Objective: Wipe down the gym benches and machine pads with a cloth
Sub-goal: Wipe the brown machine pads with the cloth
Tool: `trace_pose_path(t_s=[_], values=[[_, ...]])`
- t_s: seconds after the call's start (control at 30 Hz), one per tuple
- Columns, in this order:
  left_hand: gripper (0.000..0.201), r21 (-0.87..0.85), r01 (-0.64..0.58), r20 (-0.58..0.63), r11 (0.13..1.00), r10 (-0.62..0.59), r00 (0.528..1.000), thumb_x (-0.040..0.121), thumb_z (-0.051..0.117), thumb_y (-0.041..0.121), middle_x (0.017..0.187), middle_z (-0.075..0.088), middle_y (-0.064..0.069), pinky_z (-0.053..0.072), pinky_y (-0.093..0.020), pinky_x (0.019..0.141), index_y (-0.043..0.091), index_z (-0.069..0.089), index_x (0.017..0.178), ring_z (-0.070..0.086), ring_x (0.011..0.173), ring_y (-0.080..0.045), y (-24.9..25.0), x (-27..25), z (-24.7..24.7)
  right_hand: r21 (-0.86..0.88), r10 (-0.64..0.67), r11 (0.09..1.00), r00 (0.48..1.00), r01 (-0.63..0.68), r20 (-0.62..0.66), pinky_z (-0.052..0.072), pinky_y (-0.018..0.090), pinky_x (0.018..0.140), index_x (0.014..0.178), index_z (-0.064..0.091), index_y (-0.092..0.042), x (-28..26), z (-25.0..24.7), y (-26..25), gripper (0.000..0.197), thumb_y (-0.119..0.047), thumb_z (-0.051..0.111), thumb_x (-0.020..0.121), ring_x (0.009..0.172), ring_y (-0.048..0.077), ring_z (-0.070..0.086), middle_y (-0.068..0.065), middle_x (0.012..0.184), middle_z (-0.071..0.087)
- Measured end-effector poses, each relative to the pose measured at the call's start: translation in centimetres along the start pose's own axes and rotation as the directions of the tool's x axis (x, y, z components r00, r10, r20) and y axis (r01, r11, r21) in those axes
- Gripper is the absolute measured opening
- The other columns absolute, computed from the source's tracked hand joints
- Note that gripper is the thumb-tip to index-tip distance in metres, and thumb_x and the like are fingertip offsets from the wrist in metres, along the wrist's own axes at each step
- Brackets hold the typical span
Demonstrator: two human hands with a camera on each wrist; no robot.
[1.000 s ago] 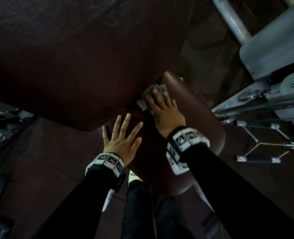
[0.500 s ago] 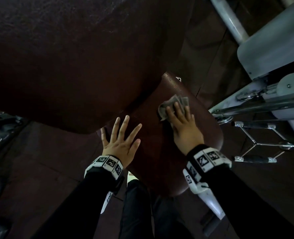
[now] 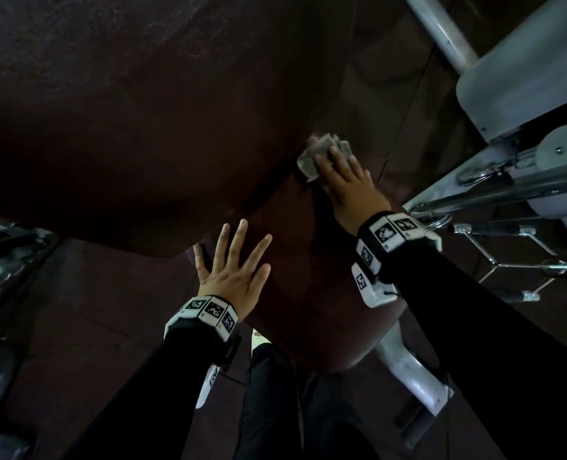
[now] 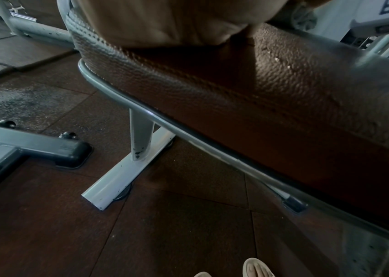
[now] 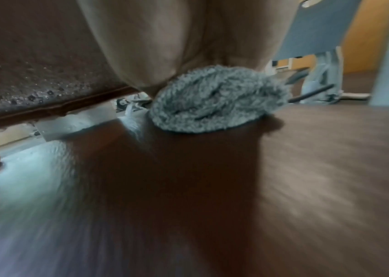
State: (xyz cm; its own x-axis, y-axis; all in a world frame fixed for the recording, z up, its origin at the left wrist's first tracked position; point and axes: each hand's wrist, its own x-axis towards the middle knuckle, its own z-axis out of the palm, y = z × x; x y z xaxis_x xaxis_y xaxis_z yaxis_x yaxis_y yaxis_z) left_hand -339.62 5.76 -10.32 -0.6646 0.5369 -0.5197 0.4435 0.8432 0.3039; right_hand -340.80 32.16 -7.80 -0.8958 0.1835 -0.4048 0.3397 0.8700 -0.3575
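Observation:
A dark brown seat pad lies under both hands, below a large brown back pad. My right hand presses a folded grey cloth flat onto the far end of the seat, beside the gap under the back pad. The cloth bulges out beneath the palm in the right wrist view. My left hand rests flat with spread fingers on the seat's near left edge. The seat pad fills the left wrist view under the palm.
A grey machine frame with chrome bars and a cable handle stands close on the right. The white seat support rests on the brown rubber floor. Another machine's dark foot lies to the left. My shoes are beneath the seat.
My right hand has pushed the cloth away from me, up the seat to its far end beside the back pad. The left hand has stayed in place.

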Motion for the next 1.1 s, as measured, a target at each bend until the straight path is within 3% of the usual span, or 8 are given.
trace_pose_path(t_s=[0.23, 0.37, 0.47, 0.57, 0.63, 0.77, 0.93, 1.1], values=[[0.051, -0.002, 0.002, -0.03, 1.0, -0.002, 1.0, 0.085, -0.003, 0.065, 0.142, -0.044, 0.021, -0.041, -0.042, 0.093, 0.062, -0.027, 0.13, -0.043, 0.13, -0.005, -0.2, 0.2, 0.5, 0.089, 0.044, 0.995, 0.999, -0.043, -0.014, -0.003, 0.046, 0.114, 0.149, 0.004, -0.03, -8.6, 4.2, -2.5, 0.06, -0.02, 0.036, 0.099, 0.142, 0.027, -0.018, -0.002, 0.157, -0.01], [0.052, 0.064, 0.035, -0.066, 0.997, -0.03, 0.997, 0.089, 0.001, 0.061, 0.146, -0.041, 0.016, -0.028, -0.053, 0.104, 0.058, -0.024, 0.134, -0.039, 0.133, -0.008, 0.4, -0.2, 0.2, 0.156, -0.004, 0.988, 0.999, -0.004, 0.048, -0.017, 0.041, 0.11, 0.146, -0.01, -0.032, -12.8, 6.5, -4.9, 0.059, -0.033, 0.027, 0.1, 0.136, 0.009, -0.03, -0.018, 0.148, -0.026], [0.058, 0.026, 0.064, -0.225, 0.998, -0.056, 0.973, 0.094, 0.017, 0.049, 0.159, 0.003, -0.006, -0.001, -0.061, 0.111, 0.033, 0.015, 0.149, 0.001, 0.147, -0.024, 3.0, -1.2, -0.5, 0.194, 0.168, 0.968, 0.985, -0.157, -0.041, -0.017, 0.039, 0.112, 0.147, -0.007, -0.028, -15.1, 6.4, -2.3, 0.057, -0.033, 0.025, 0.101, 0.137, 0.006, -0.028, -0.017, 0.15, -0.024], [0.063, -0.062, 0.026, -0.277, 0.998, -0.042, 0.96, 0.09, 0.024, 0.044, 0.155, 0.022, -0.014, 0.006, -0.06, 0.113, 0.011, 0.035, 0.143, 0.018, 0.144, -0.026, 7.2, -2.2, -0.3, 0.229, 0.47, 0.873, 0.87, -0.432, -0.148, -0.007, 0.047, 0.115, 0.15, 0.004, -0.016, -16.6, 5.7, 1.7, 0.061, -0.03, 0.035, 0.099, 0.143, 0.018, -0.016, 0.002, 0.157, -0.01], [0.062, -0.025, -0.03, -0.238, 0.999, 0.023, 0.971, 0.091, 0.023, 0.044, 0.157, 0.018, -0.01, 0.002, -0.06, 0.114, 0.012, 0.032, 0.144, 0.008, 0.146, -0.022, 10.0, -2.6, 0.8, 0.287, 0.579, 0.796, 0.809, -0.533, -0.103, -0.003, 0.051, 0.116, 0.15, 0.001, -0.016, -17.2, 5.6, 3.6, 0.064, -0.032, 0.037, 0.098, 0.144, 0.023, -0.013, 0.006, 0.157, -0.011], [0.069, 0.037, 0.003, -0.191, 0.999, 0.004, 0.981, 0.092, 0.017, 0.052, 0.159, 0.003, -0.008, -0.007, -0.054, 0.114, 0.014, 0.018, 0.15, -0.012, 0.144, -0.027, 13.2, -1.3, 2.1, 0.466, 0.543, 0.745, 0.84, -0.477, -0.009, 0.002, 0.049, 0.115, 0.148, -0.007, -0.022, -17.3, 6.3, 4.4, 0.066, -0.032, 0.036, 0.099, 0.145, 0.025, 0.0, 0.001, 0.156, -0.018], [0.08, 0.094, 0.007, -0.219, 0.996, 0.013, 0.976, 0.089, 0.017, 0.066, 0.158, -0.01, -0.007, -0.017, -0.044, 0.113, 0.018, -0.003, 0.151, -0.014, 0.145, -0.022, 13.2, 2.3, 1.1, 0.461, 0.541, 0.748, 0.841, -0.477, -0.008, 0.004, 0.047, 0.115, 0.148, -0.01, -0.021, -17.2, 6.5, 4.3, 0.065, -0.033, 0.032, 0.1, 0.145, 0.024, -0.002, 0.001, 0.155, -0.022], [0.075, 0.103, 0.078, -0.26, 0.992, -0.049, 0.964, 0.092, 0.022, 0.058, 0.159, -0.005, -0.004, -0.008, -0.042, 0.116, 0.017, -0.001, 0.151, -0.005, 0.146, -0.021, 10.5, 3.4, -0.5, 0.448, 0.542, 0.745, 0.84, -0.493, 0.022, 0.002, 0.046, 0.116, 0.148, -0.012, -0.024, -17.3, 6.5, 4.5, 0.065, -0.037, 0.03, 0.1, 0.145, 0.021, -0.001, -0.003, 0.154, -0.024]])
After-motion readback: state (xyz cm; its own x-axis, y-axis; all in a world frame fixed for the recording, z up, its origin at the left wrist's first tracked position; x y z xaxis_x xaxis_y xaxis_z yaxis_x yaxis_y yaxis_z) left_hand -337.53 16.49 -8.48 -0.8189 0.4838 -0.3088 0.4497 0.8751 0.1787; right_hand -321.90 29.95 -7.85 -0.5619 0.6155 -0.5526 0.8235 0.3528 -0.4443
